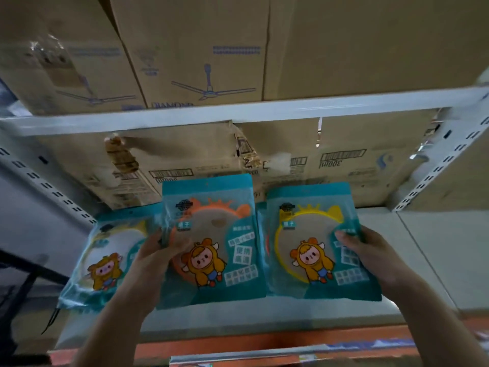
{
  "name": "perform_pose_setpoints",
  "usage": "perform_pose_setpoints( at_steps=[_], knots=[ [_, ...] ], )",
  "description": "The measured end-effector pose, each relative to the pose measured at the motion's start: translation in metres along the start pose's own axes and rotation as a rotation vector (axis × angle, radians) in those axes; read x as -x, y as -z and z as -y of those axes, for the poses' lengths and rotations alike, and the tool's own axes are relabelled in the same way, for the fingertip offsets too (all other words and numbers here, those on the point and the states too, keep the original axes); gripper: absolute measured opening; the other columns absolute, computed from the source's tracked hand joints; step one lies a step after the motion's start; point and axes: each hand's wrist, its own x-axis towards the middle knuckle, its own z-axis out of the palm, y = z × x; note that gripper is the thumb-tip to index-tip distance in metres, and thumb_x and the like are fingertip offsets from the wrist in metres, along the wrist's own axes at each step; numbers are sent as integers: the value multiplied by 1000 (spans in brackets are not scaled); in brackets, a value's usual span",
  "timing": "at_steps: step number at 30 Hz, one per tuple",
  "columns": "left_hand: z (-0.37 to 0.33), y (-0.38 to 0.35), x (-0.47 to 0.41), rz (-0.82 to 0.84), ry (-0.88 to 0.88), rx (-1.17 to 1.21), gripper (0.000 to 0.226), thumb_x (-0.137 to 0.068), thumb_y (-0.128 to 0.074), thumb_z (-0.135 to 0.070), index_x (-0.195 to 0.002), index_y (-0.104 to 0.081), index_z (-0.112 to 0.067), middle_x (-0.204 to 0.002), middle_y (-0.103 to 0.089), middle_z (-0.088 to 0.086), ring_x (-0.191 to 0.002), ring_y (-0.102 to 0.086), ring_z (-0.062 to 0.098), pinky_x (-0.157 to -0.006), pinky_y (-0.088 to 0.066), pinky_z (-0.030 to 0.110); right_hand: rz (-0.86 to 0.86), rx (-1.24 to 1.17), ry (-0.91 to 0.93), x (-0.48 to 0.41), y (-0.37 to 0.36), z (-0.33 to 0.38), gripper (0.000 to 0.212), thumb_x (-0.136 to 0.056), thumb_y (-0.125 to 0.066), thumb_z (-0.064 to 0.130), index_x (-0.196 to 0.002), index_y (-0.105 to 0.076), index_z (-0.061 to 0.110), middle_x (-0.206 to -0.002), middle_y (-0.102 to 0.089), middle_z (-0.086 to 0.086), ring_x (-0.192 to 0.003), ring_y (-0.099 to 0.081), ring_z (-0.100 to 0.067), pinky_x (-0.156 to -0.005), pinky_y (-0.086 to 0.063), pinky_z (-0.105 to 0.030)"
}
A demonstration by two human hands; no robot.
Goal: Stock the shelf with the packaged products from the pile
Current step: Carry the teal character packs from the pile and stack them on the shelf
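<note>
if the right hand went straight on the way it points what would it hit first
Likely the cardboard box at the back of the shelf: the right hand, gripping the yellow-ring packet, points inward toward it. Depth is unclear.

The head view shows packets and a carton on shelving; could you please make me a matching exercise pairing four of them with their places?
Things:
1 orange-ring packet
2 yellow-ring packet
3 leftmost packet
4 fan-print carton

Places:
A on the upper shelf
B gripped by the right hand
C lying on the lower shelf, far left
D gripped by the left hand

Pairs: 1-D, 2-B, 3-C, 4-A
</note>
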Motion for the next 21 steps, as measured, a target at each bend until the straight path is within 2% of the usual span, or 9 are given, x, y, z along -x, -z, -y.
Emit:
perform_pose_setpoints(
  at_steps=[2, 4, 7, 11, 17, 21],
  knots=[
    [1, -2, -3, -33, 0, -1, 31, -88, -64, -9, -119, -68, -7, -109, -72, 26, -100, -71, 44, -90, -52, 71, 20, 19, 5, -8, -1, 1, 20, -97, -64, 18, -112, -67, 5, -100, -75, -22, -85, -75, -36, -64, -60, -39],
    [2, -2, -4, -49, 7, -7, 28, -90, -65, -10, -118, -68, -8, -109, -72, 27, -100, -70, 47, -88, -51, 73, 6, 46, 6, -18, -4, -1, 19, -96, -67, 19, -111, -68, 7, -99, -76, -19, -84, -75, -34, -67, -60, -41],
    [4, -3, -1, -61, -3, -20, 34, -85, -65, -12, -119, -67, -9, -108, -73, 24, -99, -71, 43, -85, -57, 63, -9, 111, 27, -32, -10, -9, 17, -94, -71, 19, -109, -70, 10, -98, -77, -15, -89, -75, -36, -80, -61, -50],
    [15, -2, 1, -78, -10, -23, 30, -90, -61, -6, -120, -66, -5, -107, -73, 25, -97, -72, 43, -80, -60, 60, -71, 214, 97, -42, -18, -17, 10, -92, -72, 16, -101, -71, 11, -91, -76, -10, -79, -75, -25, -62, -58, -34],
    [25, -5, 1, -149, 42, -29, 20, -89, -62, 0, -104, -71, -9, -97, -75, 21, -85, -75, 35, -72, -62, 57, -178, 453, 190, -50, -25, -24, 12, -87, -78, 21, -91, -69, 14, -82, -71, -1, -69, -67, -11, -54, -48, -20],
    [28, -4, 1, -121, 44, -26, 23, -90, -62, -2, -110, -71, -10, -104, -75, 21, -93, -74, 37, -72, -62, 56, -225, 537, 200, -52, -25, -30, 18, -88, -77, 26, -97, -66, 16, -88, -69, 1, -78, -67, -15, -62, -52, -30]
  ],
)
